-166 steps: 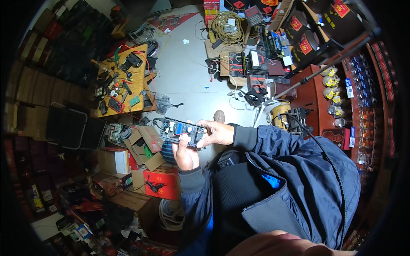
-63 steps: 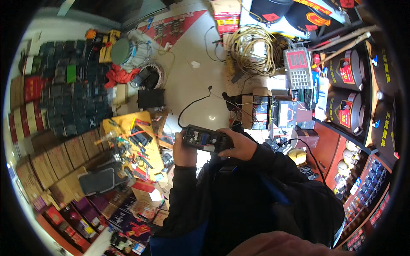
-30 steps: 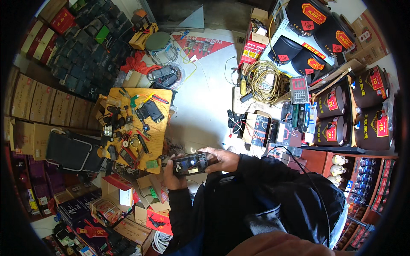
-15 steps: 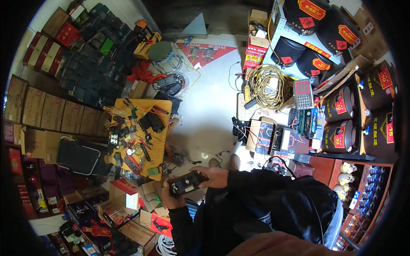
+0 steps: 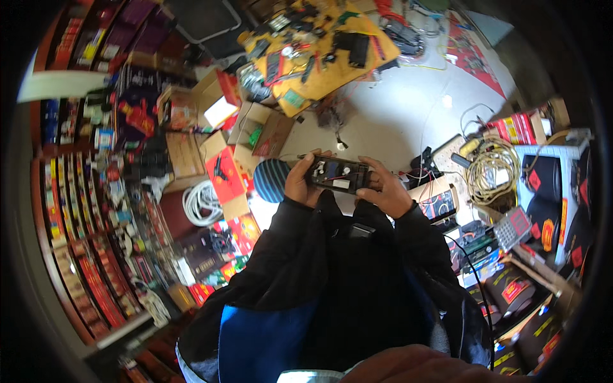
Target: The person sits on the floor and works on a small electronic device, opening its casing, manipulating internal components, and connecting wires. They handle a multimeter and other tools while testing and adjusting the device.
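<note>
In the head view, the left hand grips the left end of an open black electronics housing, and the right hand pinches its right end between thumb and fingers. The housing lies face up in front of the person's torso, showing white and dark electronic components. Just left of the left hand sits a round blue-striped cushion. Farther off, a yellow wooden table bears tools and a green circuit board; a coiled cable lies to the right.
</note>
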A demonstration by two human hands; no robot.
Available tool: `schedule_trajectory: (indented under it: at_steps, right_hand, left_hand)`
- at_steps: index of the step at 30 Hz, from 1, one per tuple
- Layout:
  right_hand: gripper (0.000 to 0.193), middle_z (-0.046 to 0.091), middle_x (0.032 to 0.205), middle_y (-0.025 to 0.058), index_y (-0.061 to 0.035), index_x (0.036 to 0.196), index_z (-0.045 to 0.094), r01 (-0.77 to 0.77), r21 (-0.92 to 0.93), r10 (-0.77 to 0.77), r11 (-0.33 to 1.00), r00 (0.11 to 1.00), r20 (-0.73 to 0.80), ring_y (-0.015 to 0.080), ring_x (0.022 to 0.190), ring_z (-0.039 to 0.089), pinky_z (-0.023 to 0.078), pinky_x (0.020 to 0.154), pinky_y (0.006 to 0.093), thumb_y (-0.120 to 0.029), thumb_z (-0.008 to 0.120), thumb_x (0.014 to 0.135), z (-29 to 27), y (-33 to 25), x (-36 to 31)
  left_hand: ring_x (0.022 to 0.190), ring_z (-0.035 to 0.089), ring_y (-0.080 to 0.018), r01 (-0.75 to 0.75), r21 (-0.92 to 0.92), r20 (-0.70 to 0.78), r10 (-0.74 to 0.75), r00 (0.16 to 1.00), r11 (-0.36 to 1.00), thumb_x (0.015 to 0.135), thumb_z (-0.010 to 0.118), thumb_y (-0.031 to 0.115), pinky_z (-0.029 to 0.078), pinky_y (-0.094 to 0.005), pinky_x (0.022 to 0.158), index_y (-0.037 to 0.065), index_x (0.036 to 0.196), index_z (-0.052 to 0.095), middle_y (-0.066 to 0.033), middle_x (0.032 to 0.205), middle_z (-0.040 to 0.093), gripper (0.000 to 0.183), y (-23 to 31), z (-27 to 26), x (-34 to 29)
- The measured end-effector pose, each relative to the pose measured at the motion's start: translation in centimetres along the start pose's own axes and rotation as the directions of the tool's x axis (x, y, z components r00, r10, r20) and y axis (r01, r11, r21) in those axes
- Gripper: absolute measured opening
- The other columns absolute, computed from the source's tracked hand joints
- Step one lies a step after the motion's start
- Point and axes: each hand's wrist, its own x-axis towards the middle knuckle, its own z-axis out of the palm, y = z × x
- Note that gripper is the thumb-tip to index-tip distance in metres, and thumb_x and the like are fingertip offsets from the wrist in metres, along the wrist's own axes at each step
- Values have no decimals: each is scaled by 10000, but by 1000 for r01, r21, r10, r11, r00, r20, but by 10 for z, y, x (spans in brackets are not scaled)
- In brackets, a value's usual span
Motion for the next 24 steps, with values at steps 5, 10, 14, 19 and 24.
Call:
schedule_trajectory:
  at_steps: [5, 10, 14, 19, 24]
  right_hand:
    - [764, 672, 1167, 147, -48, 1599, 301, -95, -96, 106, 991, 988, 113, 207, 1044, 663, 532, 944, 348, 112, 605, 917, 46, -8, 32]
    - [739, 674, 1214, 152, -47, 1585, 320, -121, -5, 120, 993, 978, 173, 208, 1051, 659, 533, 927, 352, 115, 605, 923, 121, 5, 63]
    - [726, 694, 1206, 142, -70, 1580, 336, -69, -29, 73, 997, 980, 186, 175, 988, 674, 540, 836, 315, 96, 609, 929, 183, 5, 79]
    - [748, 666, 1266, 138, -84, 1576, 347, -148, 32, 139, 989, 971, 196, 194, 1128, 634, 505, 997, 351, 134, 609, 910, 238, -11, 95]
    - [723, 630, 1360, 160, -13, 1578, 303, 102, -14, -96, 995, 971, 217, 254, 1222, 630, 530, 986, 380, 135, 559, 918, 264, -20, 122]
  left_hand:
    - [1242, 625, -351, -51, -83, -109, 42, 993, 995, 1054, 572, 276, 476, -511, 1123, -33, 1289, 583, -220, 1269, 672, 388, 32, -39, -29]
    - [1231, 634, -342, -123, -120, -61, 116, 991, 985, 1052, 581, 259, 491, -482, 1106, -49, 1287, 571, -223, 1272, 672, 388, 81, -95, -62]
    - [1289, 598, -345, -182, -42, -109, 177, 978, 982, 1043, 597, 290, 471, -490, 1128, -34, 1331, 543, -225, 1338, 638, 437, 123, -136, -86]
    - [1339, 554, -336, -216, -248, 42, 233, 971, 944, 1055, 564, 313, 419, -516, 1165, -8, 1379, 540, -212, 1401, 599, 456, 172, -164, -100]
    - [1331, 560, -345, -274, -224, 41, 290, 956, 935, 1057, 536, 262, 418, -513, 1163, -13, 1383, 541, -214, 1387, 607, 427, 202, -166, -94]
